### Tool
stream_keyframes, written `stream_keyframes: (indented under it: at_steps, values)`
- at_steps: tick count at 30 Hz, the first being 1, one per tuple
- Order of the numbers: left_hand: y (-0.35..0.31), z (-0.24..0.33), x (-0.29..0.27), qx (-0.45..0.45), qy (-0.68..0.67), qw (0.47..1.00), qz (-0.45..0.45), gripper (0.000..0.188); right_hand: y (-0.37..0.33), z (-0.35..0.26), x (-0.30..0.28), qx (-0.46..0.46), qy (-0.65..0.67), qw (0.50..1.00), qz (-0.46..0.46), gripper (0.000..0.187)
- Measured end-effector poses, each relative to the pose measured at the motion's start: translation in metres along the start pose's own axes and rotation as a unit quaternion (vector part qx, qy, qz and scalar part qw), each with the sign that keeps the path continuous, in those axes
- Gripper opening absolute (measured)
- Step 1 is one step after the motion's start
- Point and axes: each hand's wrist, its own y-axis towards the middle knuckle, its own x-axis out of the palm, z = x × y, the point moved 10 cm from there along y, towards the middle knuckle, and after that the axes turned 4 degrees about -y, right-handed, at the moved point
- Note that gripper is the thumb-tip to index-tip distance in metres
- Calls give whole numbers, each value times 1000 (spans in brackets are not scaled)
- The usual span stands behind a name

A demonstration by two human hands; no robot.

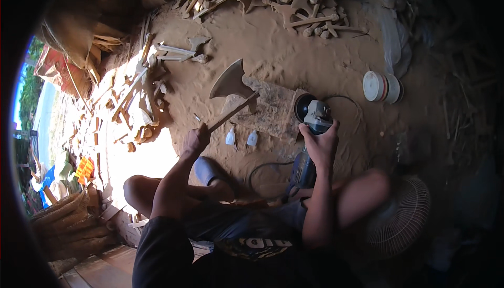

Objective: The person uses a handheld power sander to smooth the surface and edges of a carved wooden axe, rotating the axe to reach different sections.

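My left hand [196, 140] is closed round the lower handle of a wooden axe [229, 82], which slants up and to the right with its broad curved blade at the far end. My right hand [321, 143] grips an angle grinder [317, 113] by its head. Its dark round disc [302, 107] faces left, a gap away from the axe, and whether it spins I cannot tell. The grinder's body [303, 170] hangs back toward my lap. Beneath the axe lies a worn wooden block [275, 110]. Two small whitish bottles [252, 138] stand near the block's front side.
Dust covers the ground [236, 36]. A heap of carved wooden pieces [310, 4] lies at the back, with more pieces [142, 96] on the left in sunlight. A white tub [374, 86] sits right. A cord [344, 98] curves behind the grinder. A wire-guarded fan [401, 214] stands lower right.
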Motion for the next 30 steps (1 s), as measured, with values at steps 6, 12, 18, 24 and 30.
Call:
stream_keyframes:
  at_steps: [6, 12, 18, 24, 30]
  values:
    - [1, 60, -67, 66, 102, 980, 156, 22, 1, 5, -35, -41, 70, 994, 69, 84]
    - [-4, 75, 3, 64, 117, 988, -81, 40, -11, -15, -62, -54, 43, 992, 105, 84]
    - [-26, 70, 27, 193, 21, 980, 33, 16, -24, -18, 5, -107, -66, 992, 10, 89]
    - [-52, 93, 16, 309, 129, 898, 286, 5, -38, -7, 109, -201, -73, 972, -97, 100]
    - [-48, 70, 28, 284, 148, 910, 263, 6, -55, -32, 167, -214, -208, 932, -208, 98]
